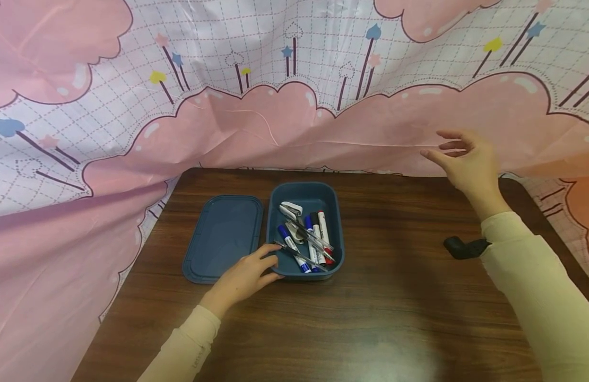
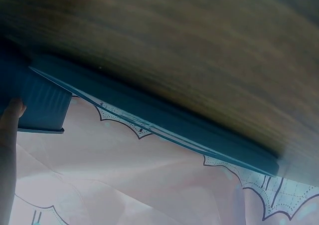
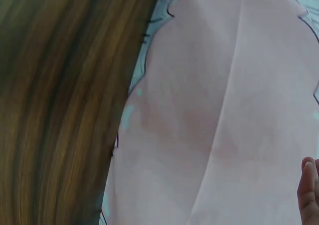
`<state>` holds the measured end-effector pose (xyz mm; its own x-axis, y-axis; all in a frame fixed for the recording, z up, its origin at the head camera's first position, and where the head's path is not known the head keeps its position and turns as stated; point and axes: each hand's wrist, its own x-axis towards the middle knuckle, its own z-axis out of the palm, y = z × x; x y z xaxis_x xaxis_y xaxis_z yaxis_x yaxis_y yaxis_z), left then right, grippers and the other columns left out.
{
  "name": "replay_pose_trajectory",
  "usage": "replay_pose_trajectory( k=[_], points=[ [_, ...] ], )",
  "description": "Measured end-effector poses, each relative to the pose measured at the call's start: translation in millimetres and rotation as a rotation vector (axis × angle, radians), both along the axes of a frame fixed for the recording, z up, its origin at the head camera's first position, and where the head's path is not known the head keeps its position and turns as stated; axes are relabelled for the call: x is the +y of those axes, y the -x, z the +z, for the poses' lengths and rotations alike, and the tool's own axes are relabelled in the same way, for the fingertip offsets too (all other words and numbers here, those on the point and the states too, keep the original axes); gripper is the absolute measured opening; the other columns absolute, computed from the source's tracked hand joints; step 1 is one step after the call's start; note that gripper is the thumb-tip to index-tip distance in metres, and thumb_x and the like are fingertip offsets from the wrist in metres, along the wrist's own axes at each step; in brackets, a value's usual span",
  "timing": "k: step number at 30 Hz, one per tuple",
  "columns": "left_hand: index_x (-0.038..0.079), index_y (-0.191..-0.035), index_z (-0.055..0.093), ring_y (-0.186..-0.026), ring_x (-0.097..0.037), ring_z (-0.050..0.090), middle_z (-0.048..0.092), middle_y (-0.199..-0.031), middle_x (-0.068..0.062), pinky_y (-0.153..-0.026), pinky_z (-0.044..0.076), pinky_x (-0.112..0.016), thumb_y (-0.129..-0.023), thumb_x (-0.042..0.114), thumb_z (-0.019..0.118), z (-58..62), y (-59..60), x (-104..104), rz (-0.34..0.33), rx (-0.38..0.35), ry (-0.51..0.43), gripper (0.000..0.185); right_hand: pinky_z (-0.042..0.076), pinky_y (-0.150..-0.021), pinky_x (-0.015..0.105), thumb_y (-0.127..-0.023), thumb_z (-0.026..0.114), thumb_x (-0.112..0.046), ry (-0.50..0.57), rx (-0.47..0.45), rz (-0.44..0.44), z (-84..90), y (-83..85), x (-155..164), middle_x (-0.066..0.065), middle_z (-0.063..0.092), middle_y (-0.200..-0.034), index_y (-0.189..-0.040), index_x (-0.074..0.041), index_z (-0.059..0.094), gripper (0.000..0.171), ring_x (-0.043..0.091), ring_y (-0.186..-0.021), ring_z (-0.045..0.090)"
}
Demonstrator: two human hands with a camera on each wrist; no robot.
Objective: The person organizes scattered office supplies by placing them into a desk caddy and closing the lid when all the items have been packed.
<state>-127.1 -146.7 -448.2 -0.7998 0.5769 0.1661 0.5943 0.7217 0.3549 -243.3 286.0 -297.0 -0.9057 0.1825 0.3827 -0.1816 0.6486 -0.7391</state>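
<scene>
My left hand (image 1: 245, 276) touches the near left corner of a blue-grey plastic box (image 1: 339, 228), its fingertips at the rim and side. In the left wrist view a fingertip (image 2: 17, 107) lies against the box wall (image 2: 47, 105). Inside the box are a blue-capped marker (image 1: 289, 239), a red-capped marker (image 1: 323, 225), other markers, several clear pens (image 1: 313, 241) and a small white item (image 1: 292, 208). Raised over the far right of the table, my right hand (image 1: 471, 162) holds nothing, thumb and fingers apart and slightly bent.
A flat blue-grey lid (image 1: 225, 233) lies left of the box on the dark wooden table (image 1: 371, 318). Beside the right sleeve is a black object (image 1: 464, 248). Pink and white patterned cloth (image 1: 275, 122) hangs behind the table and along its sides.
</scene>
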Motion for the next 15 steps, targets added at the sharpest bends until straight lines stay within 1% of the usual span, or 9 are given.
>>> replay_pose_trajectory(
  k=[3,5,7,9,12,15],
  points=[
    [0.016,-0.1,0.064,-0.078,-0.011,0.065,0.049,-0.142,-0.006,-0.067,0.053,-0.024,-0.09,0.03,0.069,0.0,0.0,0.2,0.003,-0.007,0.002,0.018,0.043,-0.059,0.004,-0.077,0.082,-0.034,0.041,0.0,-0.029,2.7,-2.4,13.3,-0.026,0.056,-0.099,-0.127,-0.022,0.065,0.054,-0.017,-0.075,0.055],
    [0.017,-0.1,0.064,-0.081,-0.012,0.066,0.049,-0.142,-0.006,-0.068,0.054,-0.025,-0.09,0.031,0.068,-0.6,0.2,0.3,0.005,-0.009,0.007,0.018,0.043,-0.06,0.003,-0.077,0.082,-0.033,0.066,-0.003,-0.055,2.6,-4.6,24.1,-0.025,0.059,-0.099,-0.127,-0.024,0.064,0.054,-0.016,-0.076,0.055],
    [0.017,-0.1,0.064,-0.083,-0.012,0.067,0.049,-0.142,-0.005,-0.069,0.054,-0.026,-0.09,0.032,0.068,-1.3,0.5,0.3,0.007,-0.005,0.013,0.018,0.043,-0.06,0.003,-0.078,0.082,-0.032,0.101,-0.017,-0.077,1.5,-7.9,35.8,-0.023,0.061,-0.103,-0.128,-0.026,0.063,0.054,-0.015,-0.078,0.055],
    [0.018,-0.1,0.064,-0.082,-0.012,0.067,0.049,-0.142,-0.005,-0.068,0.054,-0.026,-0.09,0.032,0.068,-1.9,0.8,0.1,0.007,-0.004,0.015,0.018,0.043,-0.06,0.003,-0.077,0.082,-0.032,0.118,-0.026,-0.11,-0.7,-11.6,47.7,-0.023,0.062,-0.104,-0.128,-0.027,0.063,0.054,-0.015,-0.079,0.055],
    [0.017,-0.1,0.064,-0.08,-0.011,0.066,0.049,-0.142,-0.006,-0.067,0.053,-0.024,-0.09,0.032,0.068,-2.0,0.9,-0.5,0.006,-0.004,0.012,0.018,0.041,-0.061,0.001,-0.077,0.082,-0.032,0.123,-0.037,-0.16,-5.7,-17.4,64.3,-0.026,0.062,-0.1,-0.129,-0.026,0.063,0.056,-0.016,-0.076,0.054],
    [0.016,-0.1,0.064,-0.078,-0.011,0.065,0.049,-0.142,-0.007,-0.066,0.053,-0.023,-0.09,0.031,0.068,-1.9,0.8,-0.9,0.001,-0.004,0.007,0.018,0.04,-0.059,0.0,-0.077,0.082,-0.033,0.097,-0.043,-0.209,-12.4,-23.8,78.9,-0.032,0.058,-0.09,-0.13,-0.026,0.062,0.056,-0.019,-0.072,0.052]
  ],
)
